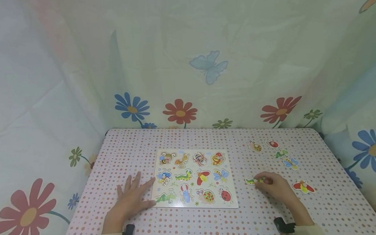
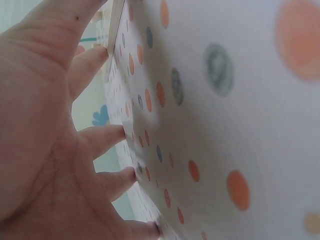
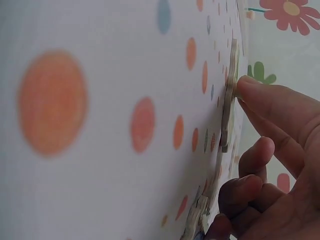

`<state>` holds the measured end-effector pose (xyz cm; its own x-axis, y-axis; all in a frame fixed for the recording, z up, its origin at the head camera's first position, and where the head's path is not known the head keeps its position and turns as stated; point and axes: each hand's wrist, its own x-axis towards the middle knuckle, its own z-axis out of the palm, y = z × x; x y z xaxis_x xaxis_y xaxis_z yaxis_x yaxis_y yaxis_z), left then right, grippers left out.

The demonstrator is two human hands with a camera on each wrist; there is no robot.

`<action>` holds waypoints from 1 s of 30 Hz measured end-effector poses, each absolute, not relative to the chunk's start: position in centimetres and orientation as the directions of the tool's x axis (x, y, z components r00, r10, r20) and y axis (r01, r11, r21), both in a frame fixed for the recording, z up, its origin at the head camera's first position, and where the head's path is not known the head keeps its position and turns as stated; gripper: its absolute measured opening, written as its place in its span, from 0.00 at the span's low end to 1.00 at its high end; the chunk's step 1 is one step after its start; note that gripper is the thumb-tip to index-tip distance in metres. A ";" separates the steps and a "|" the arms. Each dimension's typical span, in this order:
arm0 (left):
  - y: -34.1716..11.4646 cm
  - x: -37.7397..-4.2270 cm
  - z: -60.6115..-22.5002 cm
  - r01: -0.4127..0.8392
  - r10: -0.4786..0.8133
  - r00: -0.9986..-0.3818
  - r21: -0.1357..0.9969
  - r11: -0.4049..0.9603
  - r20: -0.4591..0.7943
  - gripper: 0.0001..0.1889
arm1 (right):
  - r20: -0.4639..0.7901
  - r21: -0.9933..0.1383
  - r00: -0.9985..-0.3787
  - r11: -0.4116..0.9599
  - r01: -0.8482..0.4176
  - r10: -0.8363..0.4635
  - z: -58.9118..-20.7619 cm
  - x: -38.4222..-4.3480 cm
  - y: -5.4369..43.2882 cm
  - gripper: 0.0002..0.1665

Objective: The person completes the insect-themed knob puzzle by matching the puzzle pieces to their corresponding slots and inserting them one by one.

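A flat puzzle board (image 1: 194, 203) printed with several cartoon insects lies on the table. My left hand (image 1: 130, 198) is at its left edge, fingers spread; in the left wrist view, fingertips rest on the tablecloth and a finger touches the board's edge (image 2: 115, 22). To the right of the board, my right hand (image 1: 276, 187) pinches a green caterpillar puzzle piece (image 1: 250, 181) between thumb and fingers. Seen edge-on in the right wrist view, the caterpillar piece (image 3: 229, 107) is close to the tablecloth. Whether it touches the cloth I cannot tell.
Loose pieces lie to the right: a snail (image 1: 254, 146), a ladybug (image 1: 272, 144), a grasshopper (image 1: 280, 153), a blue-winged insect (image 1: 291, 163) and a red-winged insect (image 1: 303, 186). A dotted tablecloth (image 1: 202, 229) covers the table. Flower-printed curtains (image 1: 175, 34) hang behind and beside it.
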<state>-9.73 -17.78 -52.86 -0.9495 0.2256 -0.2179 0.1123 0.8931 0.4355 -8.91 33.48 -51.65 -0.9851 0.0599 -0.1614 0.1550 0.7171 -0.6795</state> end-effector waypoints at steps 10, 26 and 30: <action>-17.8 -9.6 -52.8 0.111 0.225 -0.948 0.429 0.896 -0.225 0.44 | -0.177 -0.613 -0.981 0.770 0.175 0.083 -51.9 -9.0 33.4 0.15; -17.7 -9.6 -52.6 0.119 0.229 -0.949 0.428 0.896 -0.215 0.43 | -0.111 -0.696 -0.993 0.709 0.112 0.047 -51.1 -9.4 31.0 0.15; -17.7 -9.6 -52.7 0.120 0.229 -0.950 0.428 0.896 -0.214 0.44 | -0.094 -0.697 -0.995 0.712 0.085 0.026 -51.0 -9.8 29.9 0.13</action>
